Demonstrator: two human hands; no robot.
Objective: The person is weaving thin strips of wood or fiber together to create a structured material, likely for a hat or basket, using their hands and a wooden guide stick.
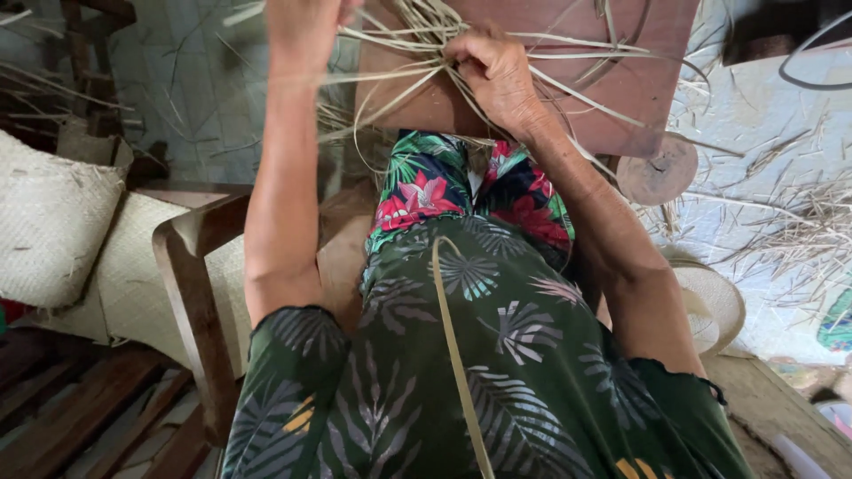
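My left hand [302,27] is raised at the top of the view, closed on pale dried straw strips [399,75] that run across to the right. My right hand [493,71] is fisted around the same bundle of strips, pressing it against a reddish-brown wooden board [621,84]. Loose strip ends fan out over the board in all directions. One long strip [457,355] hangs down over my green leaf-patterned dress.
A wooden chair arm [191,293] stands at my left. Woven straw mats [53,213] are piled at the far left. A round wooden block [661,168] and a woven straw hat [714,306] lie at the right. Straw scraps [799,222] litter the pale floor.
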